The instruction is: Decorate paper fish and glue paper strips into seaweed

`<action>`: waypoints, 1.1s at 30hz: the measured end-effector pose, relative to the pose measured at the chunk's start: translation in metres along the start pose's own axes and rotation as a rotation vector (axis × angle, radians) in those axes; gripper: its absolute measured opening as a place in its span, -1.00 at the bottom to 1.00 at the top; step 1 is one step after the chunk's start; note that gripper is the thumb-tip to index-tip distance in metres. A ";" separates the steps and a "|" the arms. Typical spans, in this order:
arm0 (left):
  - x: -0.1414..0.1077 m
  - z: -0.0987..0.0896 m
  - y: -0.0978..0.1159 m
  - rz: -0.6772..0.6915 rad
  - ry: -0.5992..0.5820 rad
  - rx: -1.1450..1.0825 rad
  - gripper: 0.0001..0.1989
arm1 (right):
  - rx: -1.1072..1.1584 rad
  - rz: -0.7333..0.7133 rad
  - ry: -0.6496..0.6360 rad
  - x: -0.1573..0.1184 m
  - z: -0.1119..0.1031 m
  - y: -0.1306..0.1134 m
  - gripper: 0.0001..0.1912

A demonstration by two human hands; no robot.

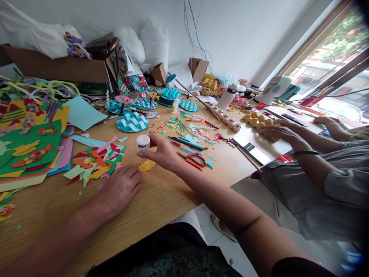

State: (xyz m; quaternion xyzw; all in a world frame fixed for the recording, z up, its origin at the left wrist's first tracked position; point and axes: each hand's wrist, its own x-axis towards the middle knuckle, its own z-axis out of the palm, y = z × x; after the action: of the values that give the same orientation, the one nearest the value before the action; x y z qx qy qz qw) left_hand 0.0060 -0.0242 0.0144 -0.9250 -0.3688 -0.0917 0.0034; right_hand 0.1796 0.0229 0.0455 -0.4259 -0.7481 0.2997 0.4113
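Note:
My right hand [165, 153] is closed around a small jar [143, 143] with a white lid, thumb on the near side, held just above the table. Palm down, my left hand [118, 188] lies on the wood with its fingers side by side. Its fingertips are at a yellow paper piece [147, 166], partly hidden by the hands. Colourful paper scraps [98, 163] are heaped beyond my left hand. Right of the jar lie red-handled scissors [196, 160] and several dark pencils [188, 143].
Green card with paper fish [34, 148] lies on the left. Behind are a round blue wavy piece [132, 122], a glue bottle [175, 104] and a cardboard box [57, 68]. On the right, a co-worker's hands [281, 134] rest by a yellow egg-carton strip [256, 119].

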 end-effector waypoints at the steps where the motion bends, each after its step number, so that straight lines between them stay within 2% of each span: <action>1: 0.000 0.001 0.000 0.000 0.003 0.001 -0.85 | -0.006 0.017 0.011 0.000 -0.002 0.000 -0.69; 4: -0.002 0.001 -0.001 -0.004 -0.005 -0.004 -0.85 | -0.033 0.051 0.030 -0.001 -0.009 0.000 -0.69; 8: -0.002 0.001 -0.001 -0.007 -0.005 -0.019 -0.85 | -0.069 0.028 0.046 -0.005 -0.019 -0.004 -0.71; 15: -0.001 0.001 -0.001 0.024 0.021 -0.011 -0.83 | -0.021 -0.021 -0.007 -0.011 -0.012 -0.004 -0.67; 22: 0.001 -0.001 0.001 0.009 0.011 -0.008 -0.82 | -0.050 0.026 0.033 -0.012 -0.018 -0.004 -0.69; 28: 0.001 -0.001 0.000 0.005 -0.015 -0.017 -0.80 | 0.009 -0.007 -0.040 -0.014 -0.007 -0.007 -0.67; 33: 0.000 -0.002 0.001 0.003 0.008 -0.031 -0.81 | -0.043 0.026 0.014 -0.012 -0.016 -0.003 -0.69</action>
State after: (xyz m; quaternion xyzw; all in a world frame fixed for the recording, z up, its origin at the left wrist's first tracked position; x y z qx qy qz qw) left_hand 0.0059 -0.0252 0.0167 -0.9252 -0.3658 -0.1010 -0.0094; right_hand 0.1956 0.0122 0.0513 -0.4466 -0.7458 0.2858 0.4033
